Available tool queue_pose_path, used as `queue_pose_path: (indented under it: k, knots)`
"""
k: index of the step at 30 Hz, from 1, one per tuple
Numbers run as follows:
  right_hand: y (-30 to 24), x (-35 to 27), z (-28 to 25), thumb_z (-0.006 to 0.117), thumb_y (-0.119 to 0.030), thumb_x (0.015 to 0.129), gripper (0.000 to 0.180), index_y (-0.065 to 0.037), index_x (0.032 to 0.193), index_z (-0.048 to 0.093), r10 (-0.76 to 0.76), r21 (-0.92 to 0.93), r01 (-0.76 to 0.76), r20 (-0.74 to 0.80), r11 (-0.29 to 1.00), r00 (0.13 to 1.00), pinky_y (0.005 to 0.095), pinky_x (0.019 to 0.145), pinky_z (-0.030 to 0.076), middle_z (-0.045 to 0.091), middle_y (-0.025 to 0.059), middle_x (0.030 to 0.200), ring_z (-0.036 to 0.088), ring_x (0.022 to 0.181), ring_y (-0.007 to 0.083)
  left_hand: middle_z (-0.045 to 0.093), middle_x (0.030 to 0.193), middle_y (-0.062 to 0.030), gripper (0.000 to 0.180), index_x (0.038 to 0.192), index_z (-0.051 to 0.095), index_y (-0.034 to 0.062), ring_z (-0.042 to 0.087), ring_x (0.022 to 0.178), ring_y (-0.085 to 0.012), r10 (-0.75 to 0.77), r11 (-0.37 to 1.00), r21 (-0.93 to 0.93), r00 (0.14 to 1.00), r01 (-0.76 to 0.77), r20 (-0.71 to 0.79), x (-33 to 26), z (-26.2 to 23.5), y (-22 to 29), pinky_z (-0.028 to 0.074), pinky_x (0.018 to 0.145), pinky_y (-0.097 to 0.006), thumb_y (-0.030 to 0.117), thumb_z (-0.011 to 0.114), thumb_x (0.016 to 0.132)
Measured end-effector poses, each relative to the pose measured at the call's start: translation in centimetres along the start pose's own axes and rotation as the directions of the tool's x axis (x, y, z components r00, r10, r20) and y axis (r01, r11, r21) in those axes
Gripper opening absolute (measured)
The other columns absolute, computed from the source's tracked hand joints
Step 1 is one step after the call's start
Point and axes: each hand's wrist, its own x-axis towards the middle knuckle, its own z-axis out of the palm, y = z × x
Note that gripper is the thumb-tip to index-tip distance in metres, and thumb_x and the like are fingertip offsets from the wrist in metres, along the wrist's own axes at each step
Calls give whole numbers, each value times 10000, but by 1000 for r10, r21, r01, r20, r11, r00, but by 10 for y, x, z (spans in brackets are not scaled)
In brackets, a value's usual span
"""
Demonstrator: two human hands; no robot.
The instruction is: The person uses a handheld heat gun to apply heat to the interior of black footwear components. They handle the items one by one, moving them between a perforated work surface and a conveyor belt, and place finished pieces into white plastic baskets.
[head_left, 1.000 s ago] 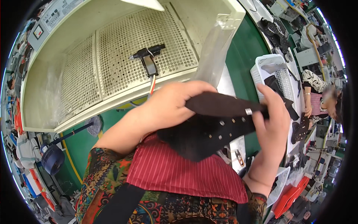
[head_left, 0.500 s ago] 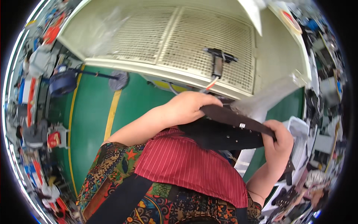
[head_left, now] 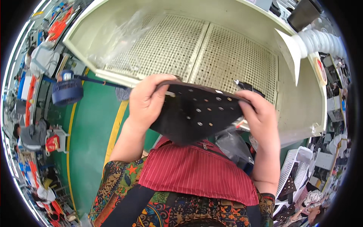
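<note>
Stretched between my hands is a black fabric piece (head_left: 181, 117) dotted with small shiny studs, with a small white tag near its upper edge. Its kind I cannot make out. My left hand (head_left: 145, 100) pinches the upper left corner, fingers behind and thumb in front. The upper right corner is gripped by my right hand (head_left: 261, 113) in the same way. Below, the piece hangs down in front of my red striped apron (head_left: 196, 170). Just beyond my right hand, a black air gun (head_left: 251, 87) lies on the perforated grate (head_left: 230, 56), partly hidden.
The cream-coloured booth (head_left: 321, 102) has crumpled clear plastic (head_left: 124, 41) at its left and a flexible duct (head_left: 317, 39) at its right. A white basket (head_left: 295, 166) with studded black pieces stands at my right. A blue fan (head_left: 67, 90) stands on the left; people sit beyond.
Both hands have raised the black piece and turned its studded face into view. My left hand now grips its corner upright. The view has shifted, showing more of the booth.
</note>
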Motion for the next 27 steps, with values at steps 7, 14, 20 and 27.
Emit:
queue_pose_path:
  k: [7, 14, 20, 27]
  knots:
    - [62, 142, 79, 544, -88, 880, 196, -37, 1058, 610, 300, 84, -290, -164, 953, 940, 299, 659, 487, 648, 135, 819, 624, 690, 184, 650, 839, -100, 201, 947, 635, 79, 617, 794, -299, 236, 860, 396, 938, -323, 252, 119, -7, -92, 482, 694, -392, 67, 625, 746]
    - [139, 159, 68, 593, -92, 844, 368, 11, 1189, 517, 412, 34, -443, -434, 896, 801, 298, 713, 505, 613, 153, 1062, 630, 793, 187, 640, 815, -148, 229, 889, 612, 63, 611, 765, -345, -154, 939, 343, 839, -41, 522, 150, 96, -169, 484, 663, -430, 265, 503, 892]
    - [142, 67, 31, 595, -144, 846, 383, 10, 1186, 509, 375, -355, -617, -552, 702, 745, 367, 760, 497, 569, 202, 1130, 613, 887, 304, 653, 917, -167, 326, 1012, 608, 57, 620, 863, -350, -313, 927, 364, 726, 92, 612, 161, 119, -179, 488, 759, -428, 338, 511, 879]
    - [195, -2, 32, 575, -299, 872, 333, 11, 991, 605, 784, -58, -849, -354, 526, 510, 370, 684, 475, 644, 140, 851, 609, 745, 292, 633, 1026, -212, 438, 1081, 602, 8, 595, 971, -369, -447, 875, 461, 609, 147, 655, 181, 128, -163, 463, 848, -416, 374, 434, 906]
